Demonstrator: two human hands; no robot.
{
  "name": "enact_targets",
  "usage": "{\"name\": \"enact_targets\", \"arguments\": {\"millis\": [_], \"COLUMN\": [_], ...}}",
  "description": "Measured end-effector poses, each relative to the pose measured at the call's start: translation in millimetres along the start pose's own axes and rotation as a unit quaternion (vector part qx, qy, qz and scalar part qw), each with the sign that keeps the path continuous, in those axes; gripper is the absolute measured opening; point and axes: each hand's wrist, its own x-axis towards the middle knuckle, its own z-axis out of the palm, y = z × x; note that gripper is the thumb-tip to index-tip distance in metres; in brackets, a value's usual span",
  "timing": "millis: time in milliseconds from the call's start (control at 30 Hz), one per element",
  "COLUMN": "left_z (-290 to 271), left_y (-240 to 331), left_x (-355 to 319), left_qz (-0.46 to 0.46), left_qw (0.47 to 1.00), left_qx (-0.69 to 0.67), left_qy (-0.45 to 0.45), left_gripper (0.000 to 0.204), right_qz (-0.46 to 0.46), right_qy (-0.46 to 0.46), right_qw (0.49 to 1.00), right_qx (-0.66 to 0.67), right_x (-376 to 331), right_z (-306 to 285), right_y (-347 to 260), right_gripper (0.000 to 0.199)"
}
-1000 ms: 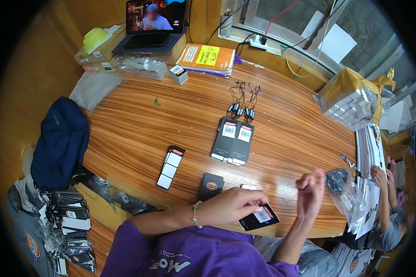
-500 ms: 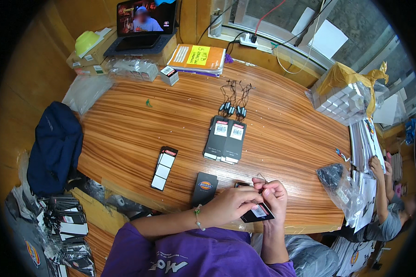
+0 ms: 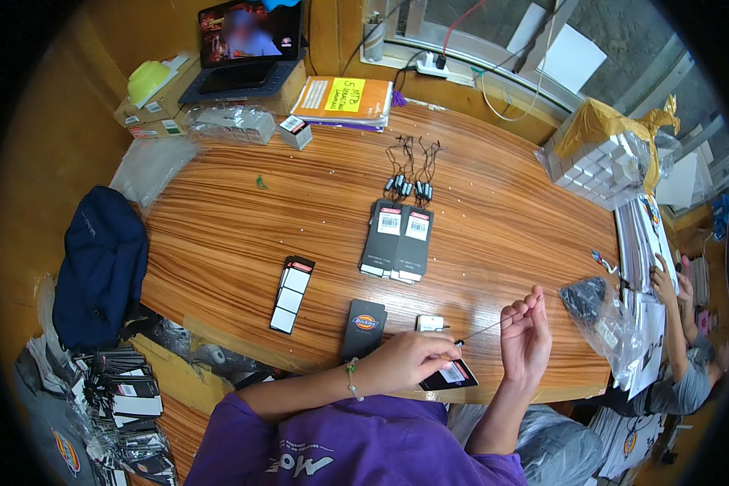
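My left hand (image 3: pixel 409 360) pinches one end of a thin black string (image 3: pixel 494 326) and holds a black hang tag (image 3: pixel 449 375) with a white label at the table's near edge. My right hand (image 3: pixel 525 336) is raised beside it, fingertips pinching the other end of the string, which runs taut between the two hands. A single black tag (image 3: pixel 364 326) lies just left of my left hand. A small white piece (image 3: pixel 430 323) lies on the table above it.
Two stacks of black tags (image 3: pixel 398 240) and a narrow stack (image 3: pixel 292 293) lie mid-table on the wooden table (image 3: pixel 300 211), with a bunch of black strings (image 3: pixel 410 172) beyond. A clear bag (image 3: pixel 603 320) and another person's hand (image 3: pixel 664 279) are at right. A laptop (image 3: pixel 247 49) stands far left.
My right hand went from raised apart, to meeting the left hand at the tag, to drawing away right and up with the string stretched between them.
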Motion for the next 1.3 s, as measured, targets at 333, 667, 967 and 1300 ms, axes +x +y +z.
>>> {"name": "enact_targets", "arguments": {"millis": [333,667,967,1300], "left_z": [-47,-44,-43,-39], "left_y": [7,8,10,13], "left_x": [0,2,1,1], "left_qz": [0.011,0.022,0.02,0.022], "left_qw": [0.954,0.95,0.95,0.954], "left_qx": [-0.081,-0.043,-0.059,-0.047], "left_qy": [0.288,0.308,0.306,0.294], "left_gripper": [0.018,0.019,0.02,0.021], "right_qz": [-0.155,-0.177,-0.204,-0.267], "right_qy": [-0.139,-0.13,-0.161,-0.177], "right_qw": [0.927,0.839,0.785,0.714], "right_qx": [-0.312,-0.497,-0.562,-0.622], "right_x": [-19,-25,-20,-13], "right_z": [21,39,45,53], "right_y": [9,40,53,60], "right_gripper": [0.01,0.009,0.007,0.009]}}
